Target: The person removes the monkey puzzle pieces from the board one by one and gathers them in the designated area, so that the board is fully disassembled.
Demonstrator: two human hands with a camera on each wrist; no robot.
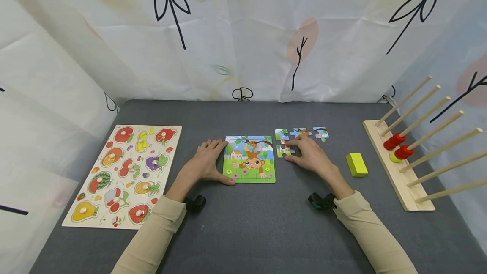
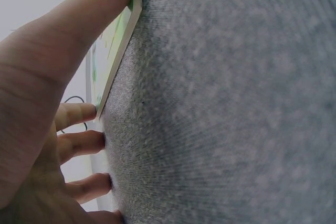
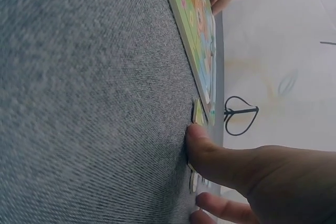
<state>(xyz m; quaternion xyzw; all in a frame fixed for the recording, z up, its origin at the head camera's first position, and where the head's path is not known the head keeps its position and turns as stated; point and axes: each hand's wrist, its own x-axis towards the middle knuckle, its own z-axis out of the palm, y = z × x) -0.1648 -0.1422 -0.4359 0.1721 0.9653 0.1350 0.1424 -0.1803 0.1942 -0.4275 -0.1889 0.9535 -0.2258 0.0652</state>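
In the head view a monkey jigsaw puzzle [image 1: 249,174] lies flat in its frame at the middle of the table. My left hand [image 1: 204,162] rests at its left edge, fingers spread, thumb at the lower left corner. The right hand [image 1: 310,155] is just right of the puzzle, with thumb and index finger pinching a loose puzzle piece [image 1: 281,151] on the table. Around that hand lie other loose pieces, among them a green-and-blue piece [image 1: 281,134] and one with a brown branch [image 1: 321,133]. The right wrist view shows the thumb [image 3: 210,153] against the piece's edge.
To the left lies a wooden fruit peg board [image 1: 131,181], partly under the left sleeve. A yellow block [image 1: 357,165] sits right of the right hand. Farther right stands a wooden rack [image 1: 395,172] with slanting pegs and red beads [image 1: 394,141]. A patterned curtain [image 1: 243,33] hangs behind.
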